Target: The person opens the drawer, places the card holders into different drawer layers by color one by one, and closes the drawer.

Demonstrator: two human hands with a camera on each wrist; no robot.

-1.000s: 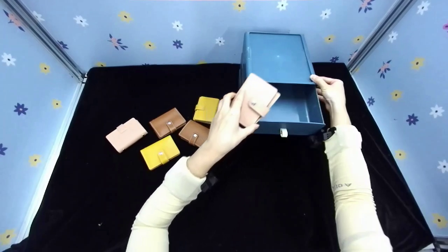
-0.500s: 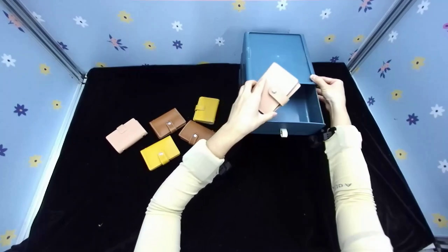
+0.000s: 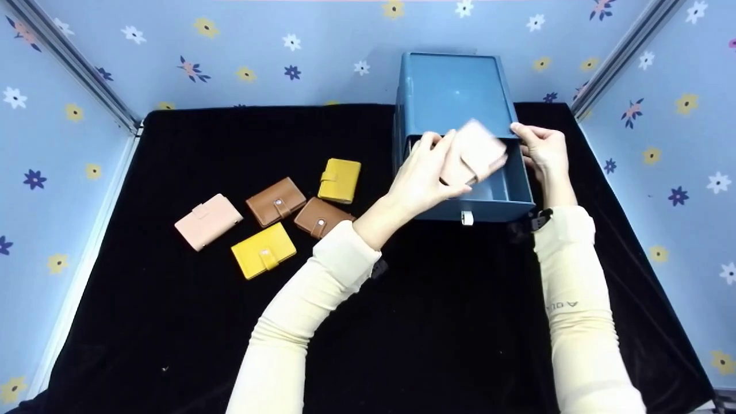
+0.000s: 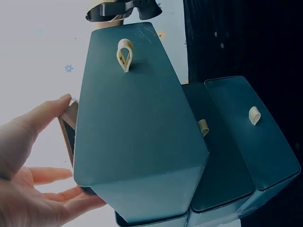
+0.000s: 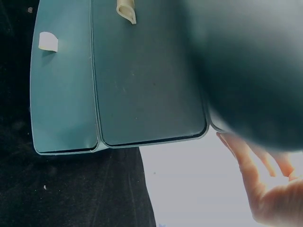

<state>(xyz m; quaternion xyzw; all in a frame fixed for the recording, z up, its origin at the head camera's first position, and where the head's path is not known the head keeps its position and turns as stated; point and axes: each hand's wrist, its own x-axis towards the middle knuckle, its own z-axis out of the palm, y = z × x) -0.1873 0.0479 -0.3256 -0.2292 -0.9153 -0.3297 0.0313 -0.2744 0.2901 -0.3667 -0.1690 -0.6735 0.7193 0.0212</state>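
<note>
My left hand (image 3: 422, 172) holds a pink snap-strap card holder (image 3: 483, 148), slightly blurred, tilted above the pulled-out top drawer (image 3: 489, 211) of a blue drawer cabinet (image 3: 457, 92). In the left wrist view, thumb and fingers lie either side of the card holder's edge (image 4: 67, 130); the drawer front hides much of it. My right hand (image 3: 545, 150) grips the cabinet's front right corner, thumb on the top edge and fingers against the side. Part of the drawer's inside shows bare blue plastic; the rest is hidden behind the left hand and card holder.
Left on the black cloth (image 3: 172, 322) lie another pink card holder (image 3: 208, 222), two brown ones (image 3: 276, 202) and two yellow ones (image 3: 263, 250). Below the open drawer are two shut drawers (image 4: 253, 137) with loop pulls. Flowered walls (image 3: 322, 52) stand behind and at both sides.
My left hand has carried the pink card holder rightward over the open drawer, and lowered it slightly in the last half second. The right hand and the cabinet have stayed put.
</note>
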